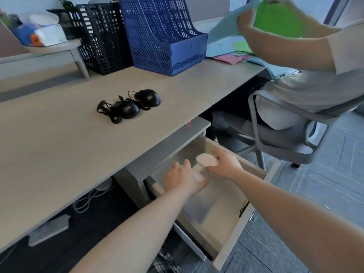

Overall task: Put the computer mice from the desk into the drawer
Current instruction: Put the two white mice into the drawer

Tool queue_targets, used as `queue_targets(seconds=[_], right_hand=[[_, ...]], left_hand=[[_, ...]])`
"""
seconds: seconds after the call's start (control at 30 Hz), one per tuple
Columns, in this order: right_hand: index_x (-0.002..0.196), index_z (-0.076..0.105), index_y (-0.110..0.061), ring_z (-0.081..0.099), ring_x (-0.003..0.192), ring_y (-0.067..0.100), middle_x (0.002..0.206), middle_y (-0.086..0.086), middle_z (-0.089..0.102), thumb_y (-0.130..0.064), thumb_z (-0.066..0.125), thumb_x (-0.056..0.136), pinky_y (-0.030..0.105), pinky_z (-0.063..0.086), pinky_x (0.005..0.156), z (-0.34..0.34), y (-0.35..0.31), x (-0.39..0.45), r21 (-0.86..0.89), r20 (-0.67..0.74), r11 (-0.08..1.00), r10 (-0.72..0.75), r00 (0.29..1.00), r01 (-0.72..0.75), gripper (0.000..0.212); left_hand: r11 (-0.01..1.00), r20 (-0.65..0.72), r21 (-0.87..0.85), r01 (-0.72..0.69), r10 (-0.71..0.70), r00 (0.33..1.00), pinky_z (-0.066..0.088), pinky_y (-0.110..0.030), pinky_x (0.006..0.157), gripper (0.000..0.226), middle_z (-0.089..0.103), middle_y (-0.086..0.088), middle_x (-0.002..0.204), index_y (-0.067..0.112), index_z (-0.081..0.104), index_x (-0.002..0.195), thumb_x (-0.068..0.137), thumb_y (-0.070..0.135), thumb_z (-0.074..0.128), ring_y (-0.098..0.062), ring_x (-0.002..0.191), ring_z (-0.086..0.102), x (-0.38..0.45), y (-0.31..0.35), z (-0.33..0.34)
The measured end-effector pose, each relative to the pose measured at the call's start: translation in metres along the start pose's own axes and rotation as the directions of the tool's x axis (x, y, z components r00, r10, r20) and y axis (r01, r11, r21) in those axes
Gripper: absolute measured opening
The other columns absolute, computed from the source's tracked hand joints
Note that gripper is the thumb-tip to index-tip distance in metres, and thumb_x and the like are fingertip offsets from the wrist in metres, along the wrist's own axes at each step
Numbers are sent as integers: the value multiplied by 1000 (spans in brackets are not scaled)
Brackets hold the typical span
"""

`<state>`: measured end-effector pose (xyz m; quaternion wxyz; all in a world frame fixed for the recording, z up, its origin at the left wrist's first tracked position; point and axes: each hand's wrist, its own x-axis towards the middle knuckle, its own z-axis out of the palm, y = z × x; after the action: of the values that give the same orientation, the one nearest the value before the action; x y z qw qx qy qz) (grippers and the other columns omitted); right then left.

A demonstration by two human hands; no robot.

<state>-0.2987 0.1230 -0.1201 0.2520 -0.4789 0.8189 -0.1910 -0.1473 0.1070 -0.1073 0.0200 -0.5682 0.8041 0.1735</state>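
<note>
Two black wired mice lie side by side on the beige desk (59, 146): one mouse (126, 111) nearer me, the other mouse (148, 97) just behind it, cables bundled beside them. Below the desk's edge a wooden drawer (232, 239) stands pulled out. Over its back part my right hand (224, 164) grips a pale pinkish-white mouse (206, 160). My left hand (183, 179) hovers inside the drawer just left of it, fingers apart, holding nothing that I can see.
A blue file rack (167, 36) and a black one (102, 36) stand at the desk's back. On the right another person sits in a grey chair (285, 134), handling green and blue folders (275, 18). Cables hang under the desk.
</note>
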Motion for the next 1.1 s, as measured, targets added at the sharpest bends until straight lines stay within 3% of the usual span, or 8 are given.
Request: queue_targets(seconds=[0.2,0.37,0.53,0.87,0.97,1.1], right_hand=[[143,40,-24,51,129,25,140,3,54,-37,69,78,35,45,104,39,13,26,-40,93,999,29,995,-25,72],[145,40,-18,45,134,24,145,4,49,-34,68,83,31,37,108,63,21,43,-63,119,998,28,992,-20,70],[141,42,-13,47,130,28,140,10,51,-27,72,80,31,36,105,77,22,54,-87,134,996,6,991,6,69],[146,34,-17,48,131,27,142,8,52,-36,68,83,33,40,104,76,22,53,-110,169,994,9,986,10,74],[143,37,-16,48,129,30,140,9,51,-43,56,90,38,44,100,67,16,45,-162,104,987,9,995,8,63],[124,54,-14,60,111,29,118,8,65,-42,47,94,38,54,85,48,5,35,-179,-58,984,7,998,-17,42]], left_hand=[[997,86,57,53,-58,995,42,-37,91,84,50,-12,132,18,38,135,74,72,57,-28,120,50,27,-13,35],[992,105,86,95,-104,989,42,-38,94,91,49,-15,135,18,31,140,72,71,61,-30,123,50,54,-24,55],[995,110,65,71,-78,991,42,-37,94,91,48,-13,133,19,30,140,72,68,64,-30,123,48,72,-24,65],[998,108,32,46,-49,993,38,-42,101,101,38,-10,145,21,16,149,73,71,61,-35,134,35,72,-29,70],[1000,66,25,18,-20,998,38,-43,100,89,39,-11,144,20,21,147,79,67,57,-31,134,34,66,-29,60],[989,5,75,-125,125,992,42,-40,92,43,51,-12,130,13,47,127,96,43,46,-30,122,43,53,-28,38]])
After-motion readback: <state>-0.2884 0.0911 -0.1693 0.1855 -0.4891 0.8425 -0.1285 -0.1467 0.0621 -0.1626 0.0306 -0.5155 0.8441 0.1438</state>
